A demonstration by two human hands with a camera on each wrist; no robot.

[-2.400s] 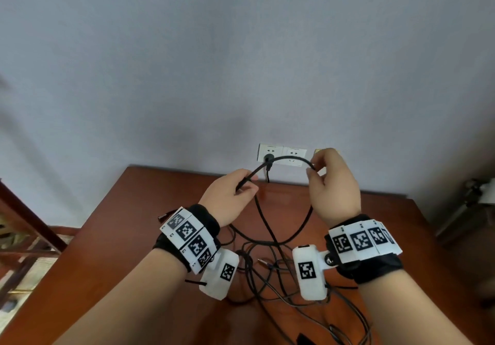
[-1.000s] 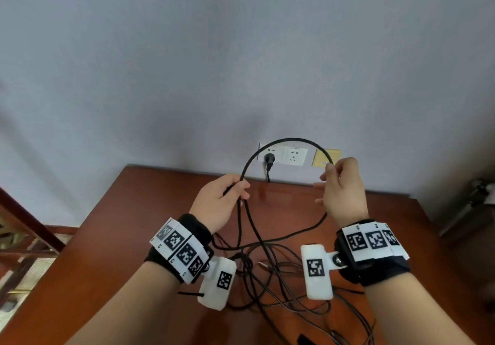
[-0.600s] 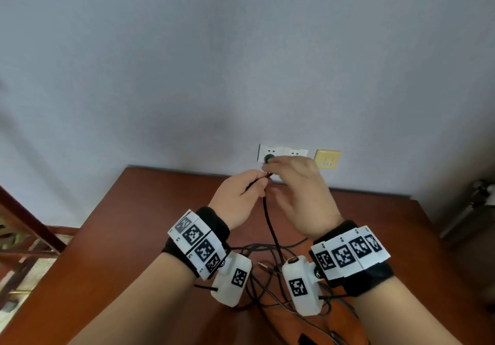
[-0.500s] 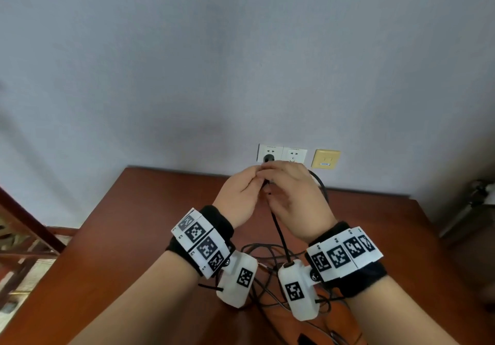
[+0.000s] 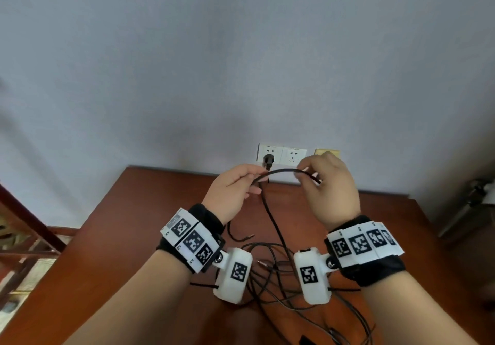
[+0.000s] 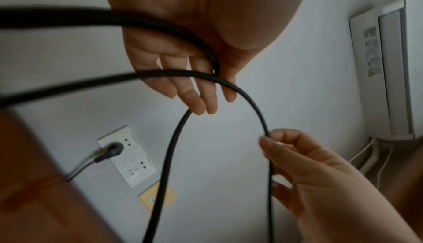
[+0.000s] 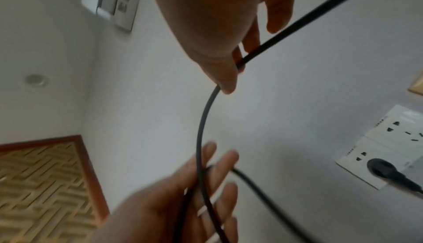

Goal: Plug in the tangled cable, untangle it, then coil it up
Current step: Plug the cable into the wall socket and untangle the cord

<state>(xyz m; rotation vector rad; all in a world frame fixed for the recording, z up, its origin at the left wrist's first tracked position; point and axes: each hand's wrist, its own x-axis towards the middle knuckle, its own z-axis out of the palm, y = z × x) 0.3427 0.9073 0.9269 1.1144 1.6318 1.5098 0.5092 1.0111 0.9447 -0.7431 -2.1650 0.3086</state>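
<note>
Above reddish-brown wooden table, left hand loosely cradles and right hand pinches thin black rubber cable; seemingly light, springy, best gripped near loops.

Soft, even, shadow-light daylight; wrist views look blurred, perhaps motion, with bowed edges.

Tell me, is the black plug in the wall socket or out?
In. The black plug sits in the left white socket, its cable held between both hands.
</note>
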